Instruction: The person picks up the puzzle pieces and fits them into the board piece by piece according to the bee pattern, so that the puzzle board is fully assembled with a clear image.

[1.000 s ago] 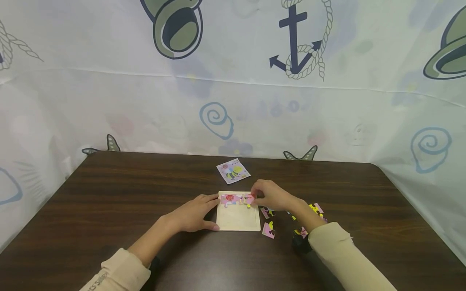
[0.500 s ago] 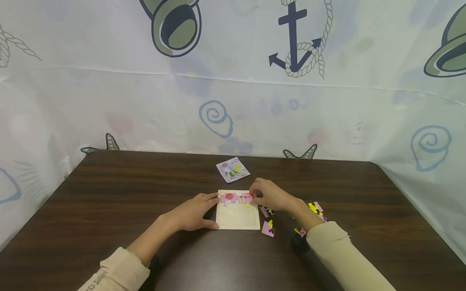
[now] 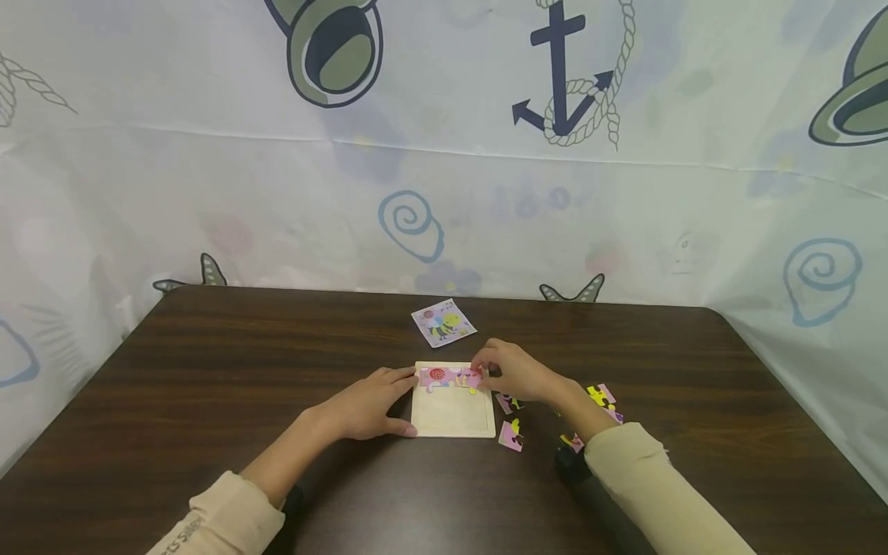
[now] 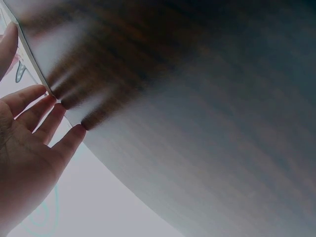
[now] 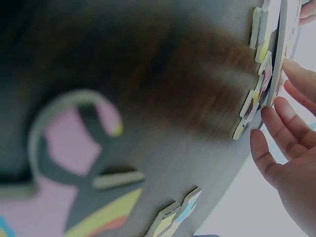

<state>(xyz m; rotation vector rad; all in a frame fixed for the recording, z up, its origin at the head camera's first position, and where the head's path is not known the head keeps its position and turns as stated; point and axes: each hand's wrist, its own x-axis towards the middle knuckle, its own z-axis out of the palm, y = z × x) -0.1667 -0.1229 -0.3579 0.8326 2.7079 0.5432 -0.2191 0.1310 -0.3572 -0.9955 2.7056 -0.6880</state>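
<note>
Fingertips of the right hand (image 3: 516,374) pinch a pink puzzle piece (image 3: 472,378) at the tray's (image 3: 454,420) far-right corner; the flat left hand (image 3: 371,405) steadies its left edge.

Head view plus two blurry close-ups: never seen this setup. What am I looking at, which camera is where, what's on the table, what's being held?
No machine here: a person works with two bare hands and wears three cameras. The wide picture comes from the head and looks forward and down. The two close-ups come from the wrists, so they are tilted and blurred.

On the dark wooden table lies a pale wooden puzzle tray. A row of pink pieces fills its far edge. The left hand rests against the tray's left edge, fingers fairly straight; its wrist view shows fingertips touching the tabletop. The right hand pinches a pink puzzle piece at the tray's far right corner. Loose pieces lie right of the tray, and a small picture card with a bee lies beyond it.
</note>
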